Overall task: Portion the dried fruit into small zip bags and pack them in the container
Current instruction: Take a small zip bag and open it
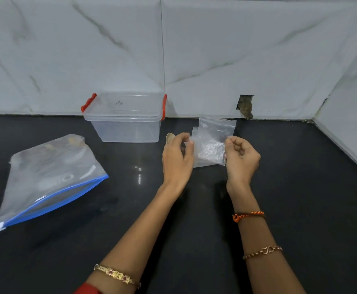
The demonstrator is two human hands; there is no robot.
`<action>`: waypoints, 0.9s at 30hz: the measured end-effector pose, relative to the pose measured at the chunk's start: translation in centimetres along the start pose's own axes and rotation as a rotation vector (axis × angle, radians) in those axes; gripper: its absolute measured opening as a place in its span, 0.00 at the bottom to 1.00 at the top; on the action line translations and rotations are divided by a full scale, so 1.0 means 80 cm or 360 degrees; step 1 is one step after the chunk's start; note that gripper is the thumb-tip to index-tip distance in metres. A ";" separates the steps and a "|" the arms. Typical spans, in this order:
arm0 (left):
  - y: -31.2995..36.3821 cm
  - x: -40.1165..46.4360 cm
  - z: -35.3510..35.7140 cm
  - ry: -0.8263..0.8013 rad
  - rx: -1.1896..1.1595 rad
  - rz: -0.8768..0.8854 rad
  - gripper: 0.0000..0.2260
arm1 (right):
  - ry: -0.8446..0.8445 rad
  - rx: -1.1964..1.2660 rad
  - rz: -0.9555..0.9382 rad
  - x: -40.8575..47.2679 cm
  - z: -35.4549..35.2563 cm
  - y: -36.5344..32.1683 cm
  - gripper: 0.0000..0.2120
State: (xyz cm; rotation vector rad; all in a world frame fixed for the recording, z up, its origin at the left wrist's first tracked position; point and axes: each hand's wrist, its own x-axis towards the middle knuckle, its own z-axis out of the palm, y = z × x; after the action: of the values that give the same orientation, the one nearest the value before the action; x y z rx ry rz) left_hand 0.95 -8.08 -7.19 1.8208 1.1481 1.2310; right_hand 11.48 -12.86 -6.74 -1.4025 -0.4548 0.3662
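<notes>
Between my hands, above the black counter, I hold small clear zip bags (212, 143). My left hand (178, 157) pinches their left edge and my right hand (242, 158) pinches the right edge. They look empty. A large zip bag with a blue seal (46, 177) lies at the left, with some brownish dried fruit at its far end. A clear plastic container with red clips (126, 119) stands lidded against the back wall. A small spoon bowl (170, 137) peeks out behind my left hand.
The black counter (300, 209) meets a white marble-tiled wall at the back and at the right. A broken hole in the tile (245, 106) sits low on the back wall.
</notes>
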 end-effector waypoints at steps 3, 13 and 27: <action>0.018 -0.016 -0.026 -0.0097 -0.0244 -0.0116 0.13 | -0.0138 0.0118 0.0039 -0.033 -0.009 -0.008 0.04; 0.007 -0.062 -0.110 -0.0103 -0.0052 -0.0138 0.10 | -0.0608 0.0153 -0.0128 -0.114 -0.015 -0.016 0.08; -0.014 -0.076 -0.182 -0.0678 0.0303 -0.0072 0.11 | -0.1215 0.0035 -0.0183 -0.166 -0.009 -0.011 0.08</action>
State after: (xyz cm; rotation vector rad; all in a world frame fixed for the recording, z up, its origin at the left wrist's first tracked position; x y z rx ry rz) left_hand -14.10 -12.59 -5.35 2.0570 1.0788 0.6758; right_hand 0.42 -20.24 -7.12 -1.1717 -1.1416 0.8127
